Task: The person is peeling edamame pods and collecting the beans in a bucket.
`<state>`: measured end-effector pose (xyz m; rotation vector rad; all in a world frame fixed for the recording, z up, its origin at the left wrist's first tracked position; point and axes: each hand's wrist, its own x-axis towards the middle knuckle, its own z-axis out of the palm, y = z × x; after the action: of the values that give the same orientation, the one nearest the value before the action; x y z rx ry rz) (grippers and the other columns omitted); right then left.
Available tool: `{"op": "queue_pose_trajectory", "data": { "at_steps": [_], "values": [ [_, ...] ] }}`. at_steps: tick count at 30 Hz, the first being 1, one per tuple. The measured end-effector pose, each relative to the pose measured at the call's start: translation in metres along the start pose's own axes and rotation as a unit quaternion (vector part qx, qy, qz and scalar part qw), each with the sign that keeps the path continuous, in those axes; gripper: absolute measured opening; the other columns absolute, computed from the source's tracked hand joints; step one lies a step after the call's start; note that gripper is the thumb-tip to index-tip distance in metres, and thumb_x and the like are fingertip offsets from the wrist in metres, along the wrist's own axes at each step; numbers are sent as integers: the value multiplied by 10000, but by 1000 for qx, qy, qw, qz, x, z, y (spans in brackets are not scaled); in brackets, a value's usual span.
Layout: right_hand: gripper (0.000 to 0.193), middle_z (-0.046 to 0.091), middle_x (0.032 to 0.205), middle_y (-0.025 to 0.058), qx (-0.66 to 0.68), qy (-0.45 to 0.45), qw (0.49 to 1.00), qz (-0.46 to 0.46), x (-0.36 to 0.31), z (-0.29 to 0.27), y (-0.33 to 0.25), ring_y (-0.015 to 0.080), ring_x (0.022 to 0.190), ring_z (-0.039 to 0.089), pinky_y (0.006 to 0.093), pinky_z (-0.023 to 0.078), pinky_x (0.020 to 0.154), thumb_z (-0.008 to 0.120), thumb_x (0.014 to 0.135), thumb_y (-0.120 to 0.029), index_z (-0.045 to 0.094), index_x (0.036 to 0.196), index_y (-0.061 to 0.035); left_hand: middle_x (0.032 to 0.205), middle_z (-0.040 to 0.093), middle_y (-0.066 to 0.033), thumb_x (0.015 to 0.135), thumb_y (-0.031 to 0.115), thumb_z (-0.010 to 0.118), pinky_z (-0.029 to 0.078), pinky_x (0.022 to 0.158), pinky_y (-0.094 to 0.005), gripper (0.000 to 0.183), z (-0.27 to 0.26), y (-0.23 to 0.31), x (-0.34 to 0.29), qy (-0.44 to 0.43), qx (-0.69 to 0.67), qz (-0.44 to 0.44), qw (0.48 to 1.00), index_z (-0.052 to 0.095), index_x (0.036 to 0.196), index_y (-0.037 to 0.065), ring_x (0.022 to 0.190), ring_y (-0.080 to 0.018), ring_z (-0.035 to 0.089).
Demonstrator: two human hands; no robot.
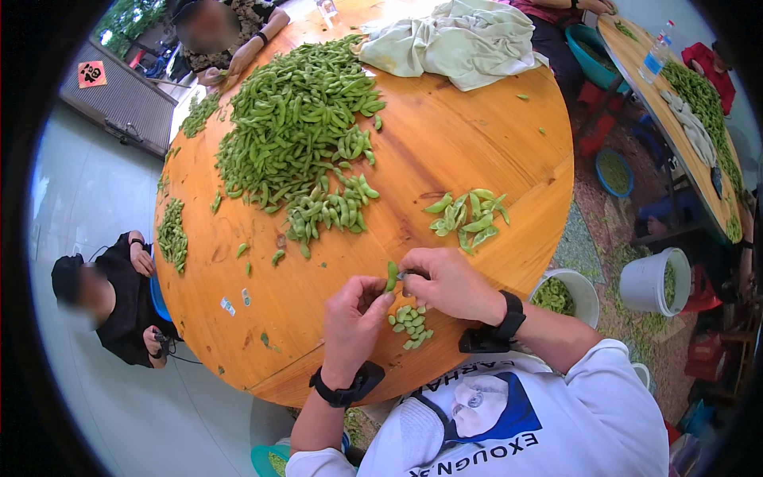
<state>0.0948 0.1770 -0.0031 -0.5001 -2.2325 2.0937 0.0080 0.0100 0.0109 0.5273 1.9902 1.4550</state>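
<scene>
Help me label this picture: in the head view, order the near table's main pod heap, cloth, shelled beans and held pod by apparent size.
Main pod heap
Cloth
Shelled beans, taken together
Held pod

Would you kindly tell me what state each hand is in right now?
Left hand: closed, holding a green bean pod.
Right hand: closed beside the pod, apparently on a small dark tool, too small to identify.

bare tabletop [469, 131] passable right of pod heap [294, 119]; cloth [453, 40] bars far side; loose pods [478, 225] ahead of right hand [447, 280].
</scene>
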Motion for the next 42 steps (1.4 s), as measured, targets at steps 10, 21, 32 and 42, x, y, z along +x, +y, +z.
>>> {"op": "queue_pose_trajectory", "data": {
  "at_steps": [10, 21, 32, 42],
  "values": [
    [189, 631, 702, 175, -110, 58, 981, -146, 6, 0, 8, 260, 629, 644, 357, 493, 594, 548, 826, -88, 630, 955, 22, 769, 583, -91, 826, -40, 670, 476, 612, -286, 176, 9, -4, -4, 8, 260, 293, 920, 557, 958, -18, 657, -188, 594],
    [132, 602, 663, 62, -24, -48, 996, -73, 6, -2, 8, 124, 567, 600, 306, 497, 545, 509, 868, -76, 608, 898, 7, 800, 630, -21, 909, 21, 633, 489, 572, -220, 86, -10, -2, 3, -101, -217, -94, 966, 591, 983, 14, 650, -86, 581],
    [132, 596, 683, 146, -19, -23, 999, -42, 4, 3, 2, 243, 607, 594, 352, 478, 566, 547, 834, -93, 593, 849, 31, 740, 607, -39, 881, 50, 684, 463, 565, -261, 140, 4, -4, -1, 18, 220, 216, 951, 579, 953, -9, 639, -93, 579],
    [145, 605, 640, 89, 43, -66, 997, 3, 6, -3, 3, 142, 517, 602, 303, 493, 517, 548, 848, -89, 626, 886, 27, 807, 646, -35, 1004, 171, 547, 479, 533, -196, 182, -6, -1, 1, -81, -121, -50, 988, 596, 1050, 2, 640, -74, 600]
  ]
}}
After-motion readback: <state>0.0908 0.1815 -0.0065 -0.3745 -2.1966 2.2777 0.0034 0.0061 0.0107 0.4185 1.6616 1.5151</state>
